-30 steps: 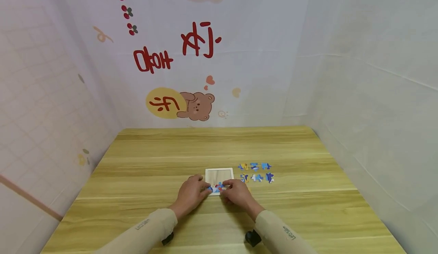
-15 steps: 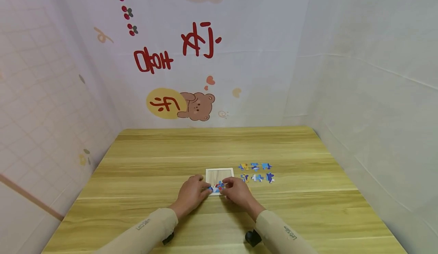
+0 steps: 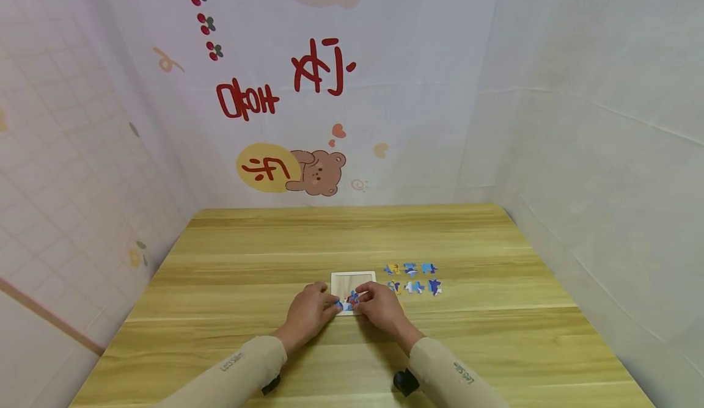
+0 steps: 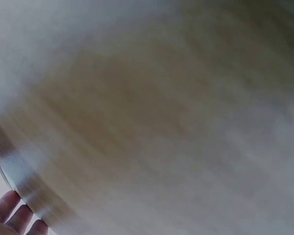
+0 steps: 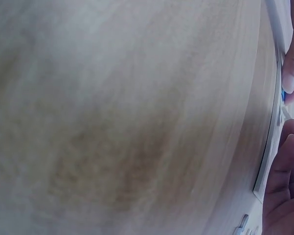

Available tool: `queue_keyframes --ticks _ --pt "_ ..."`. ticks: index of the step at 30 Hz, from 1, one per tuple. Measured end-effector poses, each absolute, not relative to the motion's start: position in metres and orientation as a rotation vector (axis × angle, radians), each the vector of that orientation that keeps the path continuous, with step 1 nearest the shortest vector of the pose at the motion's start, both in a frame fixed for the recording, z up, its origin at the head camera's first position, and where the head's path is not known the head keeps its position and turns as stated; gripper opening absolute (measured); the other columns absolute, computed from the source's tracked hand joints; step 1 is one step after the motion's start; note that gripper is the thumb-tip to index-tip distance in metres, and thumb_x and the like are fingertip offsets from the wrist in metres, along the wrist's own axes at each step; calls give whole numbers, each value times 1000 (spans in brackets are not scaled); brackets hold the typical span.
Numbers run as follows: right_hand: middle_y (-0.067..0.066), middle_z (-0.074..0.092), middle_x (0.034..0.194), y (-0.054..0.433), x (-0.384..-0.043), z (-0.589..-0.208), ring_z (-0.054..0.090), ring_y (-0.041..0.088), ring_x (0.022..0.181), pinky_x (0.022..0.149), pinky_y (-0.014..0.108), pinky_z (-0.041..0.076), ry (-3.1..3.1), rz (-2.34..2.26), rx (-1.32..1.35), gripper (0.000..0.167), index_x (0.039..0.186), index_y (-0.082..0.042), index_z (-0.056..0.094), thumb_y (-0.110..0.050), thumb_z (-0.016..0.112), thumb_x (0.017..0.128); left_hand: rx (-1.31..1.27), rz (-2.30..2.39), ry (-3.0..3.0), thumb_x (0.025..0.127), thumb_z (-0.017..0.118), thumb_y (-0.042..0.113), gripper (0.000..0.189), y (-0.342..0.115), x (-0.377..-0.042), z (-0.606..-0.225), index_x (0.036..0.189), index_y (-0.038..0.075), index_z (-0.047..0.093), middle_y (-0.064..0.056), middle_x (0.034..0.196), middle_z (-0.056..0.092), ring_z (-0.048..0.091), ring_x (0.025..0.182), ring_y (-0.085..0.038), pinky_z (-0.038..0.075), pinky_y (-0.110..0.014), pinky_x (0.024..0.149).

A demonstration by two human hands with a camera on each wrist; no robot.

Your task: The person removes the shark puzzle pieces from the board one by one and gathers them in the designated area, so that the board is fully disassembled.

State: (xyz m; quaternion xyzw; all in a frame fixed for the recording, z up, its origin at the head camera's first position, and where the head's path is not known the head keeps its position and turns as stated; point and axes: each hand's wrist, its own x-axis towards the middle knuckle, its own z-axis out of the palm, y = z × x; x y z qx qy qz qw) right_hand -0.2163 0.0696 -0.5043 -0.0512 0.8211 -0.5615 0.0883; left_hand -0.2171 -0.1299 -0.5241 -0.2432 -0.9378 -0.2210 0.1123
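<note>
A white-rimmed square puzzle tray [image 3: 354, 272] lies on the table between the two hands. Joined blue, white and red puzzle pieces [image 3: 346, 304] sit along its near edge. My left hand [image 3: 310, 308] rests at the tray's near left corner, its thumb and forefinger touching the pieces there. From the right side, my right hand [image 3: 382, 306] pinches a blue and red puzzle piece [image 3: 354, 299] between thumb and forefinger, over the tray's near part. In the right wrist view, a bit of blue piece [image 5: 283, 95] shows under the left thumb. The left wrist view has only fingertips [image 4: 20, 215] beside the tray's edge.
Several loose blue, white and yellow puzzle pieces [image 3: 415, 287] lie in two rows to the right of the tray, with one more partly hidden by the right hand. The wood-grain table [image 3: 247, 243] meets a printed cloth wall [image 3: 418, 151] behind.
The right fingertips and the piece they pinch have shifted and turned slightly, at the right of the joined pieces. My left hand stays at the tray's corner. The head view tilts up a little.
</note>
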Motion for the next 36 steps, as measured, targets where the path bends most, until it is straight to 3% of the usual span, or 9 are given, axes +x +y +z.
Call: queue_keyframes --ticks 8,24,36 --pt "6 63 80 76 -216 -506 58 15 56 48 26 46 2409 -1712 -138 29 113 4 63 6 67 84 -714 -635 -2764 87 76 23 21 -130 -218 -527 102 9 79 -16 109 62 61 96 -34 51 -51 80" --pt "7 67 83 108 -214 -496 63 16 61 56 30 51 2324 -1809 -73 35 121 8 62 3 70 87 -685 -691 -2781 87 76 23 23 -130 -215 -524 103 7 79 -20 118 63 61 107 -39 50 -54 87" --pt "5 66 90 153 -221 -503 61 17 67 53 26 43 2292 -1812 -4 35 122 3 61 -3 71 89 -675 -719 -2804 87 76 20 22 -129 -212 -519 103 5 78 -23 119 62 59 109 -42 49 -55 89"
